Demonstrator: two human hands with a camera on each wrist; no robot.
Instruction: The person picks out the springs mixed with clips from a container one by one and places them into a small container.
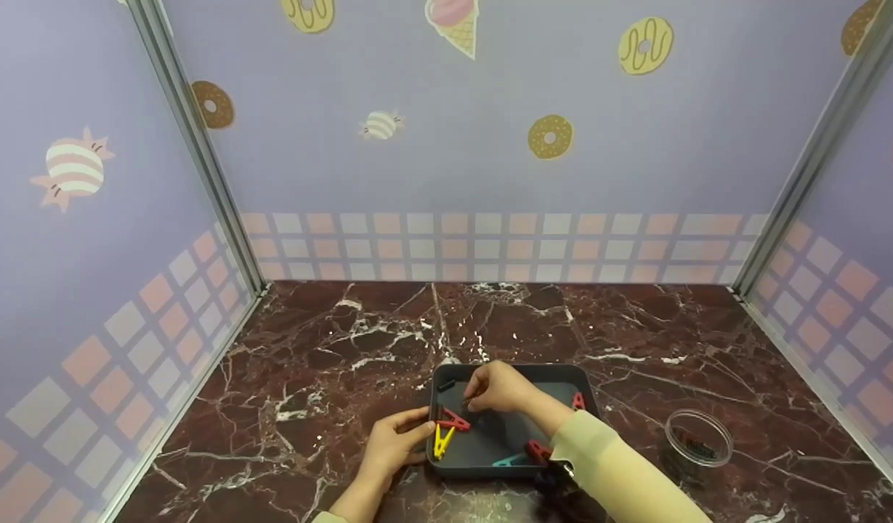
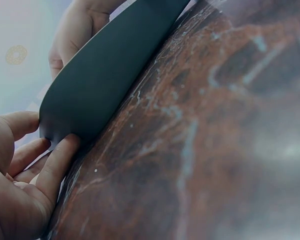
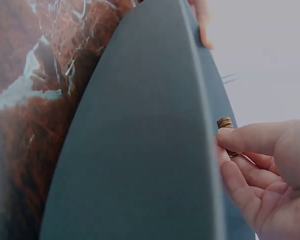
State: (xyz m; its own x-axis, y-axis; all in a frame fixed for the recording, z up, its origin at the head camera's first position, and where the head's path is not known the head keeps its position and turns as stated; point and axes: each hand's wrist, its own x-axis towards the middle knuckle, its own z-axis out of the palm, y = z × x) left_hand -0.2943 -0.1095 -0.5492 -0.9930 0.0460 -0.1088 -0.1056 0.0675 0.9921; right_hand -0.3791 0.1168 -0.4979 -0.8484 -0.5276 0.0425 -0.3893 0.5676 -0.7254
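Observation:
A dark grey rectangular tray (image 1: 482,471) sits on the table, with my left hand (image 1: 390,444) holding its left side. In the left wrist view, fingertips press on the outer wall. Over the inside of the tray, my right hand (image 1: 500,388) pinches a small brown ridged piece (image 3: 224,122) between thumb and fingers. Near the left thumb lie a yellow clip (image 1: 443,442) and a red clip (image 1: 455,420). A dark piece (image 1: 447,385) lies in the back left corner. Toward the front are a teal clip (image 1: 509,460) and a dark red clip (image 1: 538,452); another red clip (image 1: 578,401) is at the right wall.
A round clear plastic tub (image 1: 699,438) with small dark and reddish things inside stands right of the tray. The marbled table (image 1: 330,349) is bounded by patterned panels (image 1: 490,247) at the back and both sides. My right sleeve covers the tray's front right corner.

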